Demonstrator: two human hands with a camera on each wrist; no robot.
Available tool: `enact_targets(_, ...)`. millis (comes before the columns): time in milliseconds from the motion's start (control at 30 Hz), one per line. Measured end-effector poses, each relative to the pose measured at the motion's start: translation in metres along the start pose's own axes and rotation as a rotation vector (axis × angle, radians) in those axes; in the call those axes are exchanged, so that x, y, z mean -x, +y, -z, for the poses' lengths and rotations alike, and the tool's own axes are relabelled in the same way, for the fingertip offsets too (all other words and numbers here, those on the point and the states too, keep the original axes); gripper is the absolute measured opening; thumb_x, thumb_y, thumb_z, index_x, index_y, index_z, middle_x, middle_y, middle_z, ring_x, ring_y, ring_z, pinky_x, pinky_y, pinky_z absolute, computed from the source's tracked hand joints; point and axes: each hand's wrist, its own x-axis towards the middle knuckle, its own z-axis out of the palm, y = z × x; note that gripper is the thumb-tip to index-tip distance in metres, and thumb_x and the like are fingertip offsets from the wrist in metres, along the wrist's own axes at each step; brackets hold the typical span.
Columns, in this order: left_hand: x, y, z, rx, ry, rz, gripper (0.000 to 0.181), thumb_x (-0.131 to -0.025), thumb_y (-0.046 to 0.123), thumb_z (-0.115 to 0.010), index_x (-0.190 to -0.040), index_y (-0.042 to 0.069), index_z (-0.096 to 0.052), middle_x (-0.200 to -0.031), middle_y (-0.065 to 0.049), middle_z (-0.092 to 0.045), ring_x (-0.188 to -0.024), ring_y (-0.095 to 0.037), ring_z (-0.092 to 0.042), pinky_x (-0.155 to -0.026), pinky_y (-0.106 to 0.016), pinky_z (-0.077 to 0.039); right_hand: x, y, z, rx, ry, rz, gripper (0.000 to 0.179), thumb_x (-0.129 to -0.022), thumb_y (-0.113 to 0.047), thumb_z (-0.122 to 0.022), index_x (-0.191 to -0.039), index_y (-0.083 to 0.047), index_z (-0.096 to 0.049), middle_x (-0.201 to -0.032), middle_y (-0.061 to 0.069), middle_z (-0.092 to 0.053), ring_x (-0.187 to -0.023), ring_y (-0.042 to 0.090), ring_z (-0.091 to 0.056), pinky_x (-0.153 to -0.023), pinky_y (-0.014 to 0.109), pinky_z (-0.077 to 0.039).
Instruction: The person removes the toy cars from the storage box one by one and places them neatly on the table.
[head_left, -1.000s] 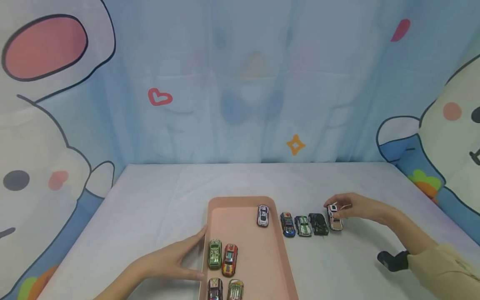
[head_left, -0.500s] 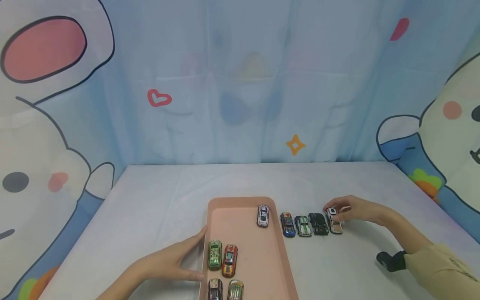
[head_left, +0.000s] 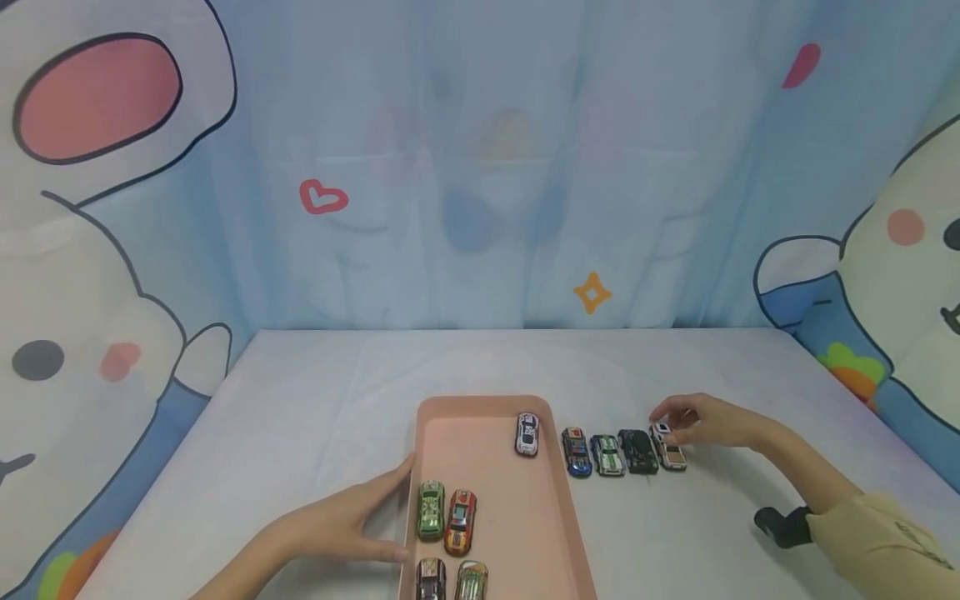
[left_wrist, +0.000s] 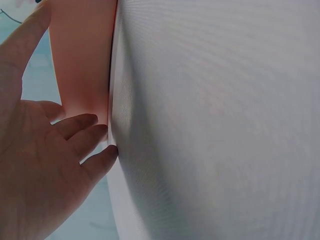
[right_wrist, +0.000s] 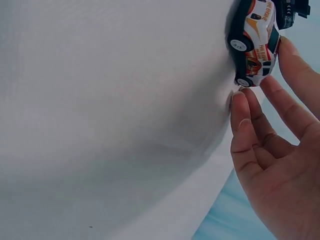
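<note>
White toy car (head_left: 672, 457) is on the worktop (head_left: 337, 383), held at its far end by the right grip (head_left: 708, 421), just right of the black car (head_left: 638, 452). Left grip (head_left: 341, 521), spread wide, touches the tray (head_left: 517, 517).

Right hand (right_wrist: 282, 160) pinches a patterned toy car (right_wrist: 257, 47) — white surface (right_wrist: 110, 100) alongside

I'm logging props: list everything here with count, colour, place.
table: 1, white, foreground
tray: 1, pink, on table
far car: 1, white, tray's far right
middle cars: 2, green, red, tray's left side
near cars: 2, dark, pale green, tray's near left
row cars: 3, blue, white-green, black, right of tray
end car: 1, white-tan, row's right end
curtain: 1, blue, behind table
sleeve: 1, beige, right arm
device: 1, black, beside sleeve
left hand: 1, tray's left edge
right hand: 1, holding end car
</note>
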Motion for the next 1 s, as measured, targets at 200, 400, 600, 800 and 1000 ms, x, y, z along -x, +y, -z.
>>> enact_targets(200,-0.001,0.000,0.001,0.009,-0.009,0.017,0.103,-0.071,0.058,-0.061,-0.144,0.015,-0.002,-0.148,-0.002,-0.009,-0.133,-0.021,-0.017,-0.106,-0.043,-0.021,-0.008,-0.020,0.009,0.046,0.119,0.011,0.042,-0.086,-0.026,-0.059,-0.118,0.000,-0.051,-0.099,0.008,-0.058,-0.091,0.023,-0.054,-0.072,0.033,-0.051)
enact_targets(400,0.000,0.002,0.003,0.023,-0.018,0.024,0.103,-0.071,0.058,-0.062,-0.144,0.016,-0.001,-0.148,-0.002,-0.008,-0.133,-0.022,-0.016,-0.106,-0.044,-0.020,-0.030,-0.087,0.006,0.099,0.213,0.074,0.043,-0.086,-0.033,-0.057,-0.116,-0.001,-0.055,-0.106,0.012,-0.060,-0.097,0.027,-0.055,-0.080,0.041,-0.050)
enact_targets(600,-0.002,0.000,0.001,0.003,-0.013,0.009,0.103,-0.072,0.059,-0.060,-0.144,0.018,0.001,-0.148,-0.001,-0.007,-0.133,-0.022,-0.016,-0.106,-0.043,-0.020,-0.060,-0.137,-0.015,0.130,0.164,0.180,0.035,-0.084,-0.023,-0.062,-0.110,-0.001,-0.059,-0.103,0.010,-0.063,-0.093,0.022,-0.059,-0.077,0.034,-0.052)
enact_targets(800,-0.006,-0.001,0.000,0.004,-0.021,0.003,0.103,-0.072,0.058,-0.061,-0.144,0.018,0.000,-0.148,-0.001,-0.008,-0.133,-0.022,-0.017,-0.106,-0.042,-0.020,-0.083,-0.156,-0.040,0.248,0.112,0.172,0.024,-0.080,-0.011,-0.064,-0.102,0.000,-0.063,-0.095,0.010,-0.064,-0.087,0.022,-0.060,-0.073,0.033,-0.052)
enact_targets(1000,-0.007,0.000,0.002,0.012,-0.023,-0.005,0.104,-0.072,0.057,-0.062,-0.144,0.015,-0.001,-0.148,-0.003,-0.009,-0.132,-0.022,-0.018,-0.106,-0.042,-0.020,-0.095,-0.161,-0.061,0.349,0.067,0.075,0.022,-0.077,-0.017,-0.069,-0.093,-0.002,-0.065,-0.082,0.004,-0.062,-0.073,0.018,-0.055,-0.062,0.032,-0.049)
